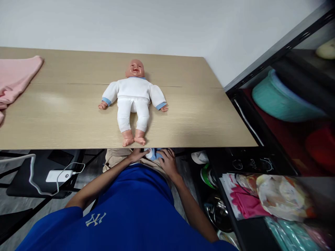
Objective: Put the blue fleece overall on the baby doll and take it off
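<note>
A baby doll in white clothes with blue cuffs lies on its back in the middle of the wooden table, bare feet toward me. Below the table's front edge, in my lap, my left hand and my right hand both rest on a small white and light-blue piece of cloth. The fingers of both hands curl onto that cloth. Neither hand touches the doll.
A pink garment lies at the table's far left. A black metal shelf with coloured cloth items and bags stands on the right. A white power adapter with cable sits below on the left. A white wall is behind.
</note>
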{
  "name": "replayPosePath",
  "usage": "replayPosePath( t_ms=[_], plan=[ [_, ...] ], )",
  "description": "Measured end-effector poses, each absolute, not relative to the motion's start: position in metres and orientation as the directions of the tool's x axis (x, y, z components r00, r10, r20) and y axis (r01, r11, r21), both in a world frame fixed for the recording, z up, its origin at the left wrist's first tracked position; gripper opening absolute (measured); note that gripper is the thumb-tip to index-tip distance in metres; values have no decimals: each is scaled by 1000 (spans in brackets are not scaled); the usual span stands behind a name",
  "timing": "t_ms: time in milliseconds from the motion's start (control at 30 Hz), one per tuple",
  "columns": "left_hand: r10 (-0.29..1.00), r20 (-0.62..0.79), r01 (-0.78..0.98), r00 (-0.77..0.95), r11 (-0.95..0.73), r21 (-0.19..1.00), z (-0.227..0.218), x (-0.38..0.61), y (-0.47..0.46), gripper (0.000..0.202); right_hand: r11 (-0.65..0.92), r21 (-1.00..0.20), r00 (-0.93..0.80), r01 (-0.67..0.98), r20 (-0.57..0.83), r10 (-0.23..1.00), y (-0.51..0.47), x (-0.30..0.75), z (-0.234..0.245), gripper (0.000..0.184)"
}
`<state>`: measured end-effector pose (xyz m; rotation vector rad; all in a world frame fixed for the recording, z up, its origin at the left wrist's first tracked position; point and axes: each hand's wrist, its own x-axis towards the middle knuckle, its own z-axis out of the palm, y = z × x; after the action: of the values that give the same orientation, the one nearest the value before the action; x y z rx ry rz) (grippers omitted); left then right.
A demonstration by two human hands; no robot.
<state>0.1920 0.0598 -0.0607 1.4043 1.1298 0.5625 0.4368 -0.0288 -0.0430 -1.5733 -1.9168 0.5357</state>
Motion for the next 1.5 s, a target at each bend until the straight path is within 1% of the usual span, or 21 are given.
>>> replayPosePath(
  t_ms=[100, 133, 200, 267, 333, 400, 467, 533, 633, 733, 833, 900, 967, 1033, 1100, 1133, 1200, 1267, 1333, 1400, 1500],
  plan=[
    [840, -297, 255, 453, 197, 947, -65, 198, 61, 91, 322, -639, -266, 698, 186, 946, -47, 446, -40, 23],
    [837, -290, 240, 464, 197, 951, -66, 198, 61, 90, 342, -643, -290, 685, 189, 938, -53, 451, -40, 24],
    [835, -267, 220, 481, 180, 959, -66, 194, 59, 85, 319, -670, -251, 671, 199, 947, -61, 464, -43, 37],
    [832, -245, 214, 498, 156, 964, -65, 187, 58, 78, 188, -741, -49, 644, 206, 977, -59, 476, -51, 52],
    [827, -226, 219, 515, 128, 967, -63, 180, 57, 68, 16, -837, 211, 547, 156, 965, -50, 487, -62, 63],
    [828, -198, 228, 525, 87, 970, -61, 173, 55, 60, -77, -894, 326, 441, 80, 942, -36, 494, -71, 74],
    [832, -165, 240, 529, 39, 970, -56, 169, 53, 56, -100, -910, 300, 402, 28, 954, -26, 499, -76, 80],
    [835, -135, 252, 533, -4, 968, -49, 165, 49, 53, -102, -910, 241, 401, -3, 971, -21, 503, -73, 81],
    [830, -104, 266, 549, -55, 962, -34, 157, 39, 44, -89, -906, 173, 414, -18, 985, -23, 506, -58, 78],
    [824, -82, 303, 560, -111, 946, -13, 144, 27, 32, -50, -898, 146, 437, 16, 989, -30, 504, -29, 67],
    [777, -76, 368, 625, -207, 907, 19, 125, 14, 31, 74, -879, 81, 470, 127, 989, -38, 494, 12, 44],
    [710, -101, 385, 697, -252, 888, 50, 113, 6, 31, 284, -801, -32, 526, 315, 948, -40, 483, 45, 23],
    [666, -133, 395, 734, -259, 882, 87, 103, 0, 30, 450, -719, -150, 530, 443, 884, -37, 471, 79, 8],
    [638, -186, 433, 747, -256, 864, 124, 97, -4, 36, 559, -672, -260, 486, 499, 827, -28, 461, 110, 9],
    [615, -159, 413, 772, -296, 861, 156, 97, -3, 35, 635, -663, -349, 397, 531, 772, -13, 452, 139, 13],
    [619, -107, 372, 778, -316, 873, 169, 99, -1, 30, 671, -654, -387, 349, 552, 739, -3, 447, 153, 14],
    [658, 57, 263, 751, -377, 888, 188, 105, 10, 24, 739, -614, -475, 276, 582, 660, 17, 440, 179, 14],
    [694, 230, 154, 682, -444, 882, 200, 114, 27, 37, 814, -546, -604, 198, 586, 540, 37, 432, 205, 14],
    [684, 335, 59, 647, -484, 873, 206, 123, 49, 49, 869, -480, -694, 121, 585, 420, 56, 425, 227, 15],
    [631, 349, -15, 693, -471, 882, 212, 130, 69, 50, 896, -435, -710, 86, 604, 361, 73, 418, 243, 15],
    [606, 307, -86, 734, -365, 927, 218, 137, 87, 43, 896, -436, -661, 87, 648, 379, 93, 411, 253, 12]
  ],
)
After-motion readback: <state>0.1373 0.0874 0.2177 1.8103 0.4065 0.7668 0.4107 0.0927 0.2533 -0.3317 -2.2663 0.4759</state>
